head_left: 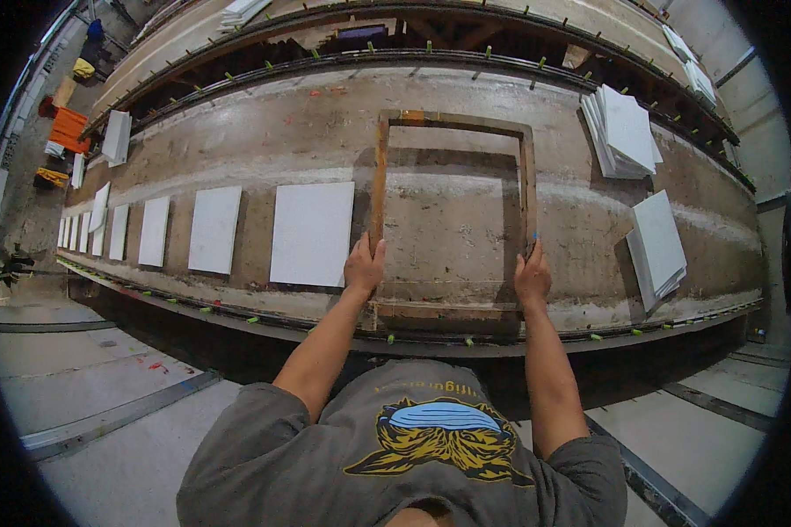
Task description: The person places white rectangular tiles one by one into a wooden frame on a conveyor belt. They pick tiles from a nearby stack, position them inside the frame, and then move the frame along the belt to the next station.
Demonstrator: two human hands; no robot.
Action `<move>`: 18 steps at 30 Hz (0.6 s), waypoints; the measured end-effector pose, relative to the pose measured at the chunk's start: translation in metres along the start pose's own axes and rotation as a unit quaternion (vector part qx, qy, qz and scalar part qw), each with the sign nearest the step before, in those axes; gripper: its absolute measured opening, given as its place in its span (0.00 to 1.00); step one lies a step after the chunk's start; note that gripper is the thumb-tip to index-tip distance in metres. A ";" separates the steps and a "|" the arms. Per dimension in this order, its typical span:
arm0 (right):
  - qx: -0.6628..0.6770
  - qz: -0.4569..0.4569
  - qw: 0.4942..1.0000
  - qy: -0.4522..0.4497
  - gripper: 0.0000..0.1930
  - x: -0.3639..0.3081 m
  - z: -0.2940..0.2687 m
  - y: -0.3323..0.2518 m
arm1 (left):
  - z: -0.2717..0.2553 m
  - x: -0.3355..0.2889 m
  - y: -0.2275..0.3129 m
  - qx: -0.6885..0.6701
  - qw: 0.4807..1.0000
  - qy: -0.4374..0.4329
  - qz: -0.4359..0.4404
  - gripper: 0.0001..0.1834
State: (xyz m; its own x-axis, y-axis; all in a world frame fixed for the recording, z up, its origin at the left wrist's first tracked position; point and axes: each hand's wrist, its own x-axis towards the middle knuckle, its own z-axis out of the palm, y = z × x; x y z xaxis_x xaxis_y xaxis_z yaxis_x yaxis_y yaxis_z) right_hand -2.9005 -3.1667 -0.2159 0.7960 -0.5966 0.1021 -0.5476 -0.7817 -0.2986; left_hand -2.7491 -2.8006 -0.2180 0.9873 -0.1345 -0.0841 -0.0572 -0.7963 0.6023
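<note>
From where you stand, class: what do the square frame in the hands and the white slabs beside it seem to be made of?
Frame: apparently wood, unfinished, brown with grain and grey smears. White slabs: flat, matte, sharp-edged, perhaps tile or cast plaster; the picture leaves it open. Left hand and right hand grip the frame's sides.

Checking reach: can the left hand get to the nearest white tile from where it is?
Probably yes. The left hand grips the wooden frame beside the nearest white tile, with nothing between them.

To your left a row of white square tiles [312,233] lies flat along the long grey desk [466,97]. On your right you have two stacks of white tiles, one farther [626,132] and one nearer [659,246]. An orange crate [68,128] stands far left.
</note>
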 end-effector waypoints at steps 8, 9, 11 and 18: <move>-0.009 0.031 0.999 -0.040 0.35 -0.013 -0.004 0.012 | 0.026 -0.018 -0.011 -0.002 0.999 0.036 0.018 0.38; -0.010 0.026 0.999 -0.031 0.35 -0.015 -0.002 0.015 | 0.029 -0.018 -0.013 -0.002 0.999 0.037 0.021 0.38; -0.017 0.031 0.999 -0.032 0.35 -0.019 -0.002 0.018 | 0.028 -0.019 -0.010 0.001 1.000 0.020 0.010 0.37; -0.032 0.040 0.998 -0.035 0.34 -0.026 -0.005 0.020 | 0.018 -0.030 0.004 0.011 1.000 -0.020 -0.001 0.37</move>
State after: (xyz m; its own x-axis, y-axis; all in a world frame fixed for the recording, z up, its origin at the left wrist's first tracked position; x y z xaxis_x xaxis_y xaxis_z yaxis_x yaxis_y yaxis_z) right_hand -2.9339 -3.1678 -0.2195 0.7633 -0.6459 0.0138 -0.6244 -0.7430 -0.2410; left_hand -2.7818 -2.8103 -0.2270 0.9807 -0.1566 -0.1171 -0.0593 -0.8090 0.5848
